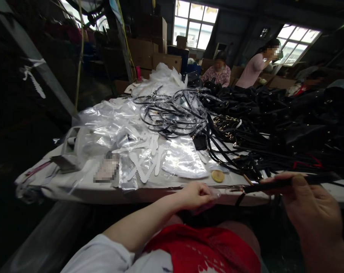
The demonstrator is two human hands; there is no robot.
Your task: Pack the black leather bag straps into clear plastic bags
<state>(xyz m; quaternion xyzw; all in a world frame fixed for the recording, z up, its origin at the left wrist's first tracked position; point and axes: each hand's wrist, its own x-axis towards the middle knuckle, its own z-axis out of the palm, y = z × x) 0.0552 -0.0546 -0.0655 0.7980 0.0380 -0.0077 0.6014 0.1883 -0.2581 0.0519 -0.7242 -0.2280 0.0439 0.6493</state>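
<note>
My left hand (196, 195) is closed at the table's front edge. From its fingers sticks a small bit of clear plastic (215, 192); the rest of that plastic is hidden or blurred. At the right, my right hand (314, 206) grips a black strap (282, 184) between thumb and fingers. The strap's near end, with a metal clip (236, 188), points toward my left hand, a short gap away. A round yellow disc (217, 176) lies on the table just beyond my hands. Behind it spreads a tangle of black straps (174, 121), some with gold-coloured hardware.
Clear plastic bags (184, 157) and white toothed plastic strips (145, 170) lie on the table (83, 185). A tape dispenser (66, 161) stands at the left. Black bags (294, 132) are heaped at the right. Two people (217, 74) are beyond the table, near cardboard boxes (167, 60).
</note>
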